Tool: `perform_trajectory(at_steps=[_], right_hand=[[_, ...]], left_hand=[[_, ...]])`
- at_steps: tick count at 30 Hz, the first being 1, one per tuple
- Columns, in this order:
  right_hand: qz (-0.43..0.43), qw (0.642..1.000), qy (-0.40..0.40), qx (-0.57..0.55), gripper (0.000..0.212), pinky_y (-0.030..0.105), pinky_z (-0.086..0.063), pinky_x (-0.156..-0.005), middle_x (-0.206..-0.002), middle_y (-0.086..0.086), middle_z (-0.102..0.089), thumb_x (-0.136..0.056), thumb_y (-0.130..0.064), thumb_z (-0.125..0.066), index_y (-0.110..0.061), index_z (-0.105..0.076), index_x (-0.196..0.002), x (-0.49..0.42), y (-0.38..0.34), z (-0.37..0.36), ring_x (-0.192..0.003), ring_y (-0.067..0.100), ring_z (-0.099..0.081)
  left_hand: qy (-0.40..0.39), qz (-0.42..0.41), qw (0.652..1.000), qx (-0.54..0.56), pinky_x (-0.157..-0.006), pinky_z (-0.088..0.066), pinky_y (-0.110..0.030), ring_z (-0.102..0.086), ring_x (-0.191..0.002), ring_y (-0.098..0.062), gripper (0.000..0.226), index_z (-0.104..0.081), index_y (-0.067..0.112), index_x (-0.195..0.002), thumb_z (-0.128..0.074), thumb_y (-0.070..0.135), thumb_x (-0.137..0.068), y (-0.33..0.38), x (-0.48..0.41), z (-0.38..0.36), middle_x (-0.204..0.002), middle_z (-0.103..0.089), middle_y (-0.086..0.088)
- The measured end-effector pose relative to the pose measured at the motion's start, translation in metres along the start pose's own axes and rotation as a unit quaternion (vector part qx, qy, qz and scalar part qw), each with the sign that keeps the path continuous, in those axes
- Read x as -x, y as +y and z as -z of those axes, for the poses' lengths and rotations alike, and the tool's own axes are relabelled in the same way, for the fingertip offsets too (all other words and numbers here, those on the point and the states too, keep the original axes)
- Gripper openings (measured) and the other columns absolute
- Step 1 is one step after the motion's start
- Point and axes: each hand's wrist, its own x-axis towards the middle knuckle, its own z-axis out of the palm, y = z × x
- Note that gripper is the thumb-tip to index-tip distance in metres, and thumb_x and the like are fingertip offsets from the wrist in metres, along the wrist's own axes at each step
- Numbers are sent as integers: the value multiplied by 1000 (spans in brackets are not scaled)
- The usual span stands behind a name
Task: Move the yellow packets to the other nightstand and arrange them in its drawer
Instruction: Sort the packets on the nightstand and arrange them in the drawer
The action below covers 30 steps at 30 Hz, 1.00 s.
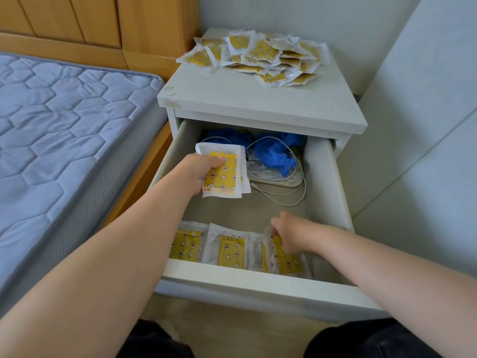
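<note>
Yellow packets (260, 58) lie in a big loose heap on the far part of the nightstand (258, 107) top, and we are down at its open drawer (258, 284), arranging. Along the drawer's near edge a row (231, 251) takes shape: one packet at the left, one beside it, and overlapping ones at the right. There our right hand (289, 233) reaches in, fingers curled down and pinching the top edge of the end packet (287, 259). Our left hand (196, 171) hangs over the middle of the drawer, thumb and fingers clamped round a small stack (223, 174), ready to deal out. At the far end sit blue bundles (276, 153) and a white cable (296, 187). Early days, we reckon: a few placed, a handful in hand, and most of the heap up top yet to come down.
</note>
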Motion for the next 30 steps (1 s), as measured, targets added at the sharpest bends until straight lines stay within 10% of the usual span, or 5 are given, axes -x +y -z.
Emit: perform_trajectory(at_steps=[6,17,21,30], right_hand=[[-39,997,-27,60,70,34,-47,-91,-137,13,-40,-76,-18,-77,-7,-38,-135,-19,3,2,-123,31,-48],[-73,996,-23,54,26,28,-48,-73,-110,9,-65,-83,-10,-62,-5,-60,-108,-29,7,7,-94,26,-63],[-81,996,-2,36,19,25,-45,-67,-78,5,-58,-82,-13,-63,-9,-51,-69,-35,6,12,-76,24,-57],[-1,999,14,-35,10,26,-39,-60,-99,17,-60,-85,-6,-56,-2,-59,-93,-35,-2,-5,-82,25,-52]], left_hand=[[-2,-13,1000,-13,-82,-57,-46,-70,-89,-23,23,-58,18,-109,-68,20,-87,-1,1,0,-101,-71,-6],[-3,-8,1000,-13,-85,-56,-47,-69,-92,-24,27,-57,18,-113,-66,19,-88,-1,4,1,-103,-70,-6],[-2,-8,1000,-10,-87,-55,-48,-70,-92,-24,30,-57,18,-116,-67,19,-88,0,4,2,-104,-70,-6],[3,-6,1000,-8,-88,-54,-50,-70,-92,-25,33,-57,18,-117,-68,19,-86,0,2,1,-105,-70,-7]])
